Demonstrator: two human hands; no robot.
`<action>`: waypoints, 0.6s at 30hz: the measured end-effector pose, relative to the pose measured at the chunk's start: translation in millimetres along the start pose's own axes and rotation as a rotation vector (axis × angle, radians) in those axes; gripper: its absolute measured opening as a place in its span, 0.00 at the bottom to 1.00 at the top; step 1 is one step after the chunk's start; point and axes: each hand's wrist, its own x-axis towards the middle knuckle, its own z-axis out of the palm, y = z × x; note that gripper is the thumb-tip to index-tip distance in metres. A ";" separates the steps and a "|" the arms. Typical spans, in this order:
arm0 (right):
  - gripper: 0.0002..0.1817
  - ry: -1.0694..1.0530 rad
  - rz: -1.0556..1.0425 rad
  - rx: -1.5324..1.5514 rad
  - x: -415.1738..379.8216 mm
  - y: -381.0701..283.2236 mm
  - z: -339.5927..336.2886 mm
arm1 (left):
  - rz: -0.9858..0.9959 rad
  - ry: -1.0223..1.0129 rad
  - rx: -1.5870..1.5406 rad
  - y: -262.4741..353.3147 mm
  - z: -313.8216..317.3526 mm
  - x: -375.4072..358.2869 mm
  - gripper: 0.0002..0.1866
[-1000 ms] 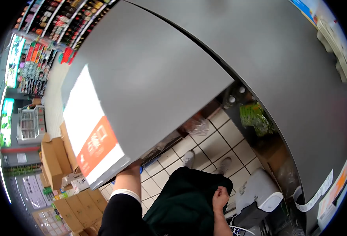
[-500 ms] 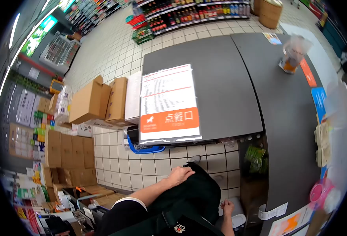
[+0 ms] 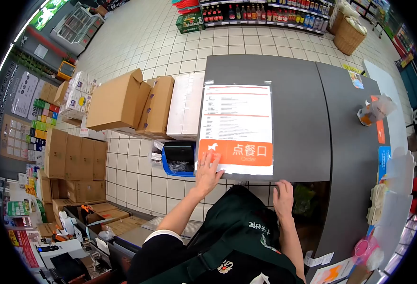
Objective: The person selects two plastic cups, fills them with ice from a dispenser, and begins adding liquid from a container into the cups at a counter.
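Note:
A menu sheet in a clear plastic cover (image 3: 239, 125), printed with an orange band at its foot, lies on the dark grey counter (image 3: 303, 118) before me. My left hand (image 3: 208, 174) rests on the sheet's lower left corner, its fingers stretched out over the orange band. At the counter's near edge is my right hand (image 3: 283, 196), fingertips right at the rim, slightly bent and apart with nothing in them. My dark green apron (image 3: 246, 222) hangs between both arms.
Cardboard boxes (image 3: 116, 102) stand left of the counter, above a blue basket (image 3: 180, 174). A plastic cup with a drink (image 3: 371, 113) stands at the far right. Egg cartons (image 3: 376, 203) and a pink container (image 3: 365, 248) line the right edge. Stocked bottle shelves (image 3: 265, 14) are behind.
My left hand has moved up from beside my apron onto the menu sheet and spread its fingers. My right hand has risen from a loose fist to the counter edge. The view has shifted.

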 end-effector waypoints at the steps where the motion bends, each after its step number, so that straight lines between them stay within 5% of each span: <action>1: 0.16 -0.044 -0.033 -0.045 12.2 -7.8 9.1 | -0.003 -0.023 -0.006 -7.3 0.7 0.9 0.34; 8: 0.35 -0.397 -0.079 -0.336 45.8 -26.7 42.3 | -0.058 -0.207 0.078 -17.6 -6.1 0.3 0.38; 18: 0.32 -0.456 -0.044 -0.299 44.4 -31.2 33.1 | -0.049 -0.287 0.038 -18.8 -11.9 -9.9 0.37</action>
